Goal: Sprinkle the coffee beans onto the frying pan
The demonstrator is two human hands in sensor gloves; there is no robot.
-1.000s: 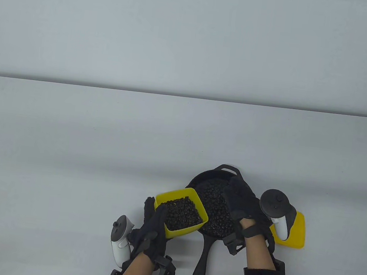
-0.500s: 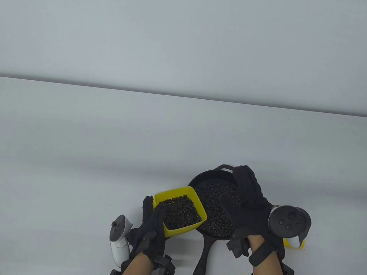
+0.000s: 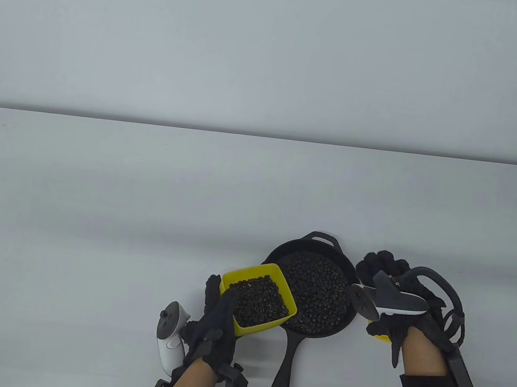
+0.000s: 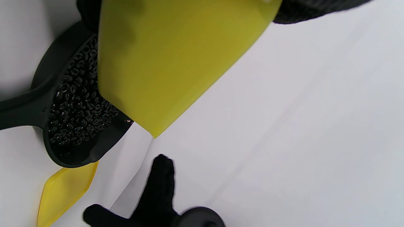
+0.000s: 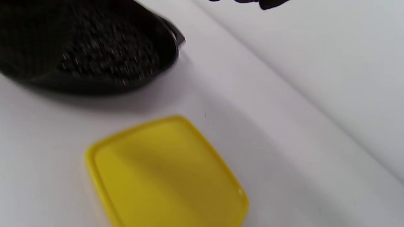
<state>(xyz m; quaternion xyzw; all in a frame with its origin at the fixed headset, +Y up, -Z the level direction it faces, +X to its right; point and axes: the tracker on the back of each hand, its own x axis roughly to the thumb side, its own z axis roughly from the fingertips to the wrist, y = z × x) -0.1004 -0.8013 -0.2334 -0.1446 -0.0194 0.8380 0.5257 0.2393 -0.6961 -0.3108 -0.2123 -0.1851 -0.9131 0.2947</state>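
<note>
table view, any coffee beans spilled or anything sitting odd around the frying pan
No spilled beans show on the white table. The coffee beans lie inside the black cast-iron frying pan. The left hand holds the yellow square plastic container tilted, overlapping the pan's rim. A yellow flat lid lies beside the pan.

yellow tub, black frying pan, yellow lid, white table

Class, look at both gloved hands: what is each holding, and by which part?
The left hand grips the yellow container by its near left side. The right hand holds nothing.
</note>
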